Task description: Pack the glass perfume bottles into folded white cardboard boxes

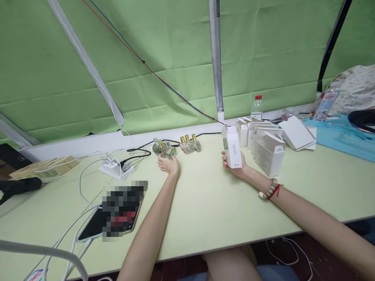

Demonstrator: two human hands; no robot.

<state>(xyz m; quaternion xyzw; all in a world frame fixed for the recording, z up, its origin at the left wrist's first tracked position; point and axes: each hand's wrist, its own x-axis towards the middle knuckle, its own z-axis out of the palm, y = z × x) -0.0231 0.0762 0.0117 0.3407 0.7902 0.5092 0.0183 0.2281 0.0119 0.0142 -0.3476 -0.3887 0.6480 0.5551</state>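
Note:
My left hand [168, 164] reaches far across the pale green table [211, 203] and closes round a small glass perfume bottle [166, 151] with a gold cap. More such bottles [190, 144] stand in a row just right of it. My right hand [236, 166] grips a small white carton [232, 146] upright above the table, its top flap open. A beaded bracelet and red string circle my right wrist.
Several open white cartons [268, 146] stand at the right. A plastic water bottle [257, 107] stands behind them. A power strip [117, 169] with cables and a tablet [117, 212] lie at the left. Blue cloth [342, 136] covers the far right.

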